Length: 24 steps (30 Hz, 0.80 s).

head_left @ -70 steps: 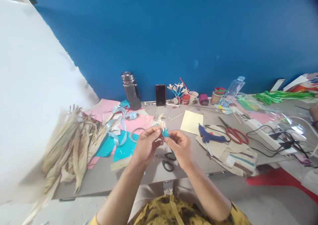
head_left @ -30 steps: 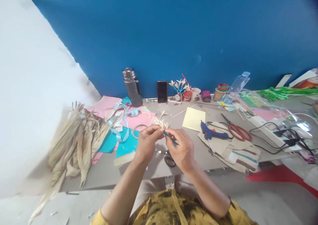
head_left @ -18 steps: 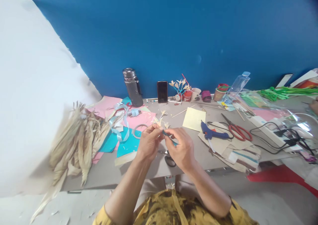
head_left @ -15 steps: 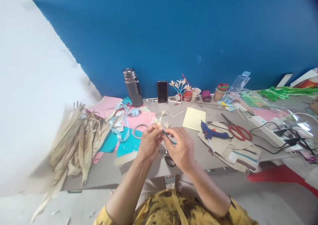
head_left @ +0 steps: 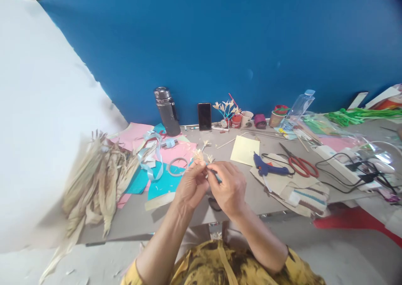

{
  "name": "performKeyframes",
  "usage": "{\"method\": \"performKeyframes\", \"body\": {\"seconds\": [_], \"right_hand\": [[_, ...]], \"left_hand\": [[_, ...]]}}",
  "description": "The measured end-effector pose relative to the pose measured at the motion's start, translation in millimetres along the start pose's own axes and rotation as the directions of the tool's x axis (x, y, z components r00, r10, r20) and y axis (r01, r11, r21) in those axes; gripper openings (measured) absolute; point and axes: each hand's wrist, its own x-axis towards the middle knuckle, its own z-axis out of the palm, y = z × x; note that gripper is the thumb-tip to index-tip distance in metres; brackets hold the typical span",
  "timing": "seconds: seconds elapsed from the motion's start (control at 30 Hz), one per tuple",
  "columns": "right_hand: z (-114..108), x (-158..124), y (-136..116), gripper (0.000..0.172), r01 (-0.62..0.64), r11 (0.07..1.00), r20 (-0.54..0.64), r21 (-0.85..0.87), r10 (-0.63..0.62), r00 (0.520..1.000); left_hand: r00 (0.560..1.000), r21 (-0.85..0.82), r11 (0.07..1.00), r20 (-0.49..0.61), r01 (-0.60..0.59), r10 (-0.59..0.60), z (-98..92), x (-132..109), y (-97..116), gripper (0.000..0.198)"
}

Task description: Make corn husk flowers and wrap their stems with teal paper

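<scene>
My left hand [head_left: 191,185] is closed in a pinch at the base of a pale dried-husk flower [head_left: 198,154], whose petals show above the fingertips. Close against it, my right hand [head_left: 228,187] pinches a thin dark blue strip [head_left: 215,175]; part of it shows between thumb and fingers. The fingertips of both hands nearly meet. Just beyond them are more small husk flowers [head_left: 207,144]; whether these join the held one I cannot tell. Under the hands, a dark scissors handle [head_left: 215,204] is partly hidden.
Dried corn husks [head_left: 103,184] are heaped at the left. A roll of tape [head_left: 177,166] lies on blue paper. To the right are a blue glue gun [head_left: 272,167], red-handled scissors [head_left: 302,166] and a power strip [head_left: 339,167]. A flask [head_left: 167,111] and a phone [head_left: 204,116] stand behind.
My right hand's fingers have curled in and shifted slightly, and the blue strip now lies at a different angle. More of the flower shows above my left fingertips.
</scene>
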Motion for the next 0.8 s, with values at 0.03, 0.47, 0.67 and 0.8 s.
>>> {"method": "performKeyframes", "body": {"seconds": [0.03,0.47,0.67,0.8], "right_hand": [[-0.2,0.3,0.3,0.015,0.002,1.0,-0.012,0.001,-0.002,1.0],[-9.7,2.3,-1.1,0.017,-0.046,0.987,0.035,0.155,0.041,0.999],[-11.2,1.1,-3.1,0.016,-0.047,0.978,0.086,0.203,0.03,0.996],[-10.9,-0.2,-3.8,0.015,-0.05,0.963,0.108,0.267,0.022,0.994]], "left_hand": [[1.0,0.006,1.0,0.014,-0.006,0.006,0.4,-0.7,-0.1,0.024],[0.99,0.15,0.981,0.088,-0.123,0.11,-0.8,-14.1,2.0,0.028],[0.977,0.172,0.966,0.119,-0.195,0.176,-1.9,-15.4,1.6,0.027],[0.962,0.172,0.958,0.191,-0.229,0.196,-2.5,-16.4,3.4,0.022]]}}
